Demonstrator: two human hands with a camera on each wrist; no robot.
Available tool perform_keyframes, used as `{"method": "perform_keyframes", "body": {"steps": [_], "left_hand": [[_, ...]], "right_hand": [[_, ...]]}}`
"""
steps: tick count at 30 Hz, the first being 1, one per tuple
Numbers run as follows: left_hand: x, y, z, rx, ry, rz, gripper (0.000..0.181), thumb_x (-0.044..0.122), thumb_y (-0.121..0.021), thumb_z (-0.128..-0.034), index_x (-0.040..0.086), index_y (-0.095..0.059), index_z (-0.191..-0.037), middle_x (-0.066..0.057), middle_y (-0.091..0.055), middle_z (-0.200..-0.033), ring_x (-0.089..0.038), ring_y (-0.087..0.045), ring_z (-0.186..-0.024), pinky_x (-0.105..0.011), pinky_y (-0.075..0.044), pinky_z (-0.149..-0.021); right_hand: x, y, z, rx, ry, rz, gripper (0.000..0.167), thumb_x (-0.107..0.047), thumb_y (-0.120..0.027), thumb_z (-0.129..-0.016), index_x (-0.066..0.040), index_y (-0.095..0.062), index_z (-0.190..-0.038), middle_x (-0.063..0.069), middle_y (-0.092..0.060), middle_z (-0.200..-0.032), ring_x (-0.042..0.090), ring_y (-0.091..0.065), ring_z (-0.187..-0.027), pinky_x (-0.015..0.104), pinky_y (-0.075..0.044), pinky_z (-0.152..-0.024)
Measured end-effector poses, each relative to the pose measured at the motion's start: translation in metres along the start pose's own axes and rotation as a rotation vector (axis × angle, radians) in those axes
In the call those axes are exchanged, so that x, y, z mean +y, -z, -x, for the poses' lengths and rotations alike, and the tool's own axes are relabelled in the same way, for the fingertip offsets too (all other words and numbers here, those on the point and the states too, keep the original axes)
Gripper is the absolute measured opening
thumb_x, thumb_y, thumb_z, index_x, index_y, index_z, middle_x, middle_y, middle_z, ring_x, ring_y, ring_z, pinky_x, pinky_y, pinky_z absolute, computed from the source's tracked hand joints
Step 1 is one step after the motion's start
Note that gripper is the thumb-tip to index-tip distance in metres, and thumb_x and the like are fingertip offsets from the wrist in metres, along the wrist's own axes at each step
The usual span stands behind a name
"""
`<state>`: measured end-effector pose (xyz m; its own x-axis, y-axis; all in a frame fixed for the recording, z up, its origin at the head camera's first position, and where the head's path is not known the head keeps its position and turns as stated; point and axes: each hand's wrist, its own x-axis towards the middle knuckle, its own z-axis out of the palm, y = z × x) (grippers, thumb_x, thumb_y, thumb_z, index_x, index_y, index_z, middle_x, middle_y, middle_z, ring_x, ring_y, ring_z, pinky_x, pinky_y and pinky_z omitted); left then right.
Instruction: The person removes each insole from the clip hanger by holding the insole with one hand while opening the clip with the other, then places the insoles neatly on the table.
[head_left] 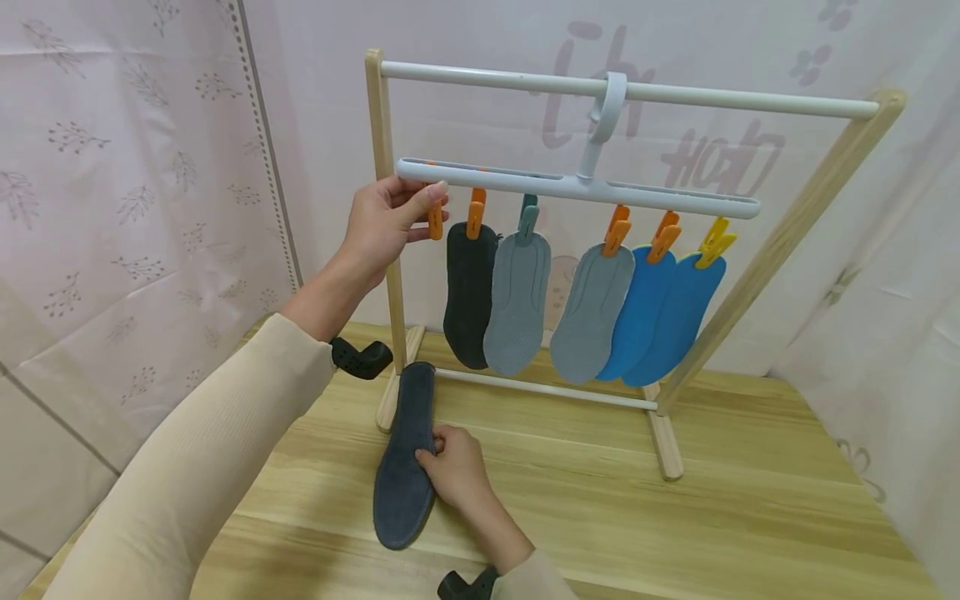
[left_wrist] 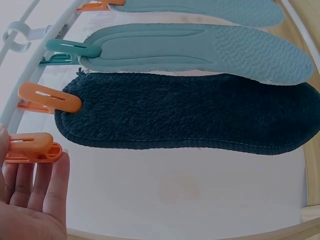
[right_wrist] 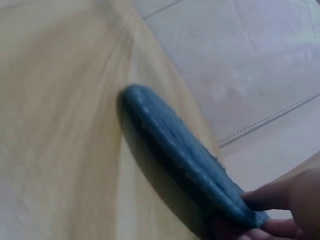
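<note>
My left hand (head_left: 378,225) pinches the leftmost orange clothespin (head_left: 436,218) under the left end of a white hanger bar (head_left: 495,175). In the left wrist view, no insole hangs from this clothespin (left_wrist: 32,145). Lower down, my right hand (head_left: 459,468) grips a dark grey insole (head_left: 405,483) by its right edge, thumb on the upper face. The right wrist view shows that insole (right_wrist: 175,145) nearly edge-on above the wooden table. Beside the left hand hangs a black fuzzy insole (head_left: 471,300) from another orange clothespin (head_left: 476,215).
Two grey insoles (head_left: 517,308) and two blue insoles (head_left: 678,321) hang further right from clothespins. The hanger hooks over the top rail (head_left: 495,79) of a wooden-sided rack (head_left: 780,258) on the wooden table (head_left: 570,500). Patterned curtains (head_left: 135,150) stand behind and at the sides.
</note>
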<state>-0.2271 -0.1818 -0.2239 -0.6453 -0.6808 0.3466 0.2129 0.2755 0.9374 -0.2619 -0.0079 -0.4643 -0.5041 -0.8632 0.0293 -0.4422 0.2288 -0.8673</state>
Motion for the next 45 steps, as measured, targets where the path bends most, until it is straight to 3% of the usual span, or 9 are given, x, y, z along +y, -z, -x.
{"method": "perform_keyframes", "body": {"steps": [5,10,14,21,27,34,38,45], "left_hand": [[0.001,0.000,0.001,-0.006,0.002,0.002,0.032,0.030,-0.068,-0.0967,0.010,-0.064,-0.121,-0.014,-0.070,-0.122,-0.018,-0.072,-0.104,-0.036,-0.059,-0.096],[0.002,0.001,0.002,-0.009,-0.001,0.006,0.031,0.029,-0.068,-0.0967,0.009,-0.064,-0.121,-0.005,-0.073,-0.113,-0.017,-0.072,-0.102,-0.036,-0.060,-0.095],[0.002,0.001,0.002,-0.010,0.001,0.002,0.032,0.029,-0.068,-0.0967,0.009,-0.064,-0.121,-0.006,-0.073,-0.114,-0.017,-0.073,-0.102,-0.035,-0.060,-0.095],[0.002,0.001,0.001,-0.006,0.001,-0.010,0.032,0.030,-0.068,-0.0965,0.010,-0.065,-0.121,-0.007,-0.073,-0.114,-0.017,-0.073,-0.102,-0.035,-0.060,-0.095],[0.002,0.001,0.002,-0.006,0.003,-0.022,0.033,0.031,-0.068,-0.0967,0.010,-0.064,-0.122,-0.009,-0.072,-0.118,-0.019,-0.072,-0.105,-0.036,-0.060,-0.096],[0.000,0.002,0.001,-0.011,0.001,-0.023,0.033,0.030,-0.068,-0.0969,0.010,-0.064,-0.123,-0.012,-0.071,-0.121,-0.019,-0.072,-0.105,-0.036,-0.059,-0.096],[-0.001,0.002,0.000,-0.013,0.000,-0.022,0.033,0.031,-0.068,-0.0969,0.011,-0.064,-0.123,-0.014,-0.070,-0.124,-0.019,-0.072,-0.105,-0.036,-0.059,-0.096],[-0.003,0.002,-0.002,-0.020,0.001,-0.018,0.032,0.030,-0.067,-0.0972,0.010,-0.064,-0.122,-0.016,-0.069,-0.125,-0.018,-0.072,-0.104,-0.036,-0.059,-0.096]], "right_hand": [[-0.004,0.001,-0.001,0.014,0.028,0.136,0.014,-0.007,-0.075,-0.087,0.003,-0.074,-0.097,0.002,-0.064,-0.061,0.006,-0.052,-0.053,0.019,-0.041,-0.049],[-0.007,-0.001,0.000,0.080,0.038,0.335,0.019,-0.017,-0.081,-0.083,-0.001,-0.076,-0.093,0.004,-0.070,-0.072,0.014,-0.063,-0.066,0.026,-0.046,-0.054],[-0.007,-0.004,0.001,0.114,0.032,0.470,0.025,-0.024,-0.084,-0.082,-0.003,-0.075,-0.093,0.006,-0.069,-0.081,0.022,-0.067,-0.072,0.032,-0.050,-0.055],[-0.007,-0.004,0.002,0.139,0.049,0.571,0.032,-0.030,-0.085,-0.081,-0.003,-0.074,-0.092,0.008,-0.063,-0.079,0.026,-0.065,-0.067,0.035,-0.050,-0.052],[-0.006,-0.001,0.000,0.150,0.060,0.576,0.034,-0.039,-0.081,-0.084,-0.007,-0.070,-0.084,0.003,-0.056,-0.072,0.017,-0.056,-0.059,0.029,-0.043,-0.049],[-0.008,0.005,-0.002,0.186,0.097,0.513,0.044,-0.039,-0.079,-0.086,-0.003,-0.075,-0.109,0.009,-0.071,-0.091,0.024,-0.070,-0.080,0.036,-0.058,-0.064],[-0.012,0.011,-0.004,0.179,0.151,0.477,0.039,-0.037,-0.078,-0.088,-0.004,-0.075,-0.109,0.009,-0.073,-0.092,0.022,-0.069,-0.081,0.034,-0.057,-0.065],[-0.029,0.028,-0.008,0.025,0.211,0.307,0.045,-0.040,-0.072,-0.093,-0.006,-0.071,-0.122,0.009,-0.074,-0.113,0.022,-0.071,-0.095,0.033,-0.059,-0.076]]}}
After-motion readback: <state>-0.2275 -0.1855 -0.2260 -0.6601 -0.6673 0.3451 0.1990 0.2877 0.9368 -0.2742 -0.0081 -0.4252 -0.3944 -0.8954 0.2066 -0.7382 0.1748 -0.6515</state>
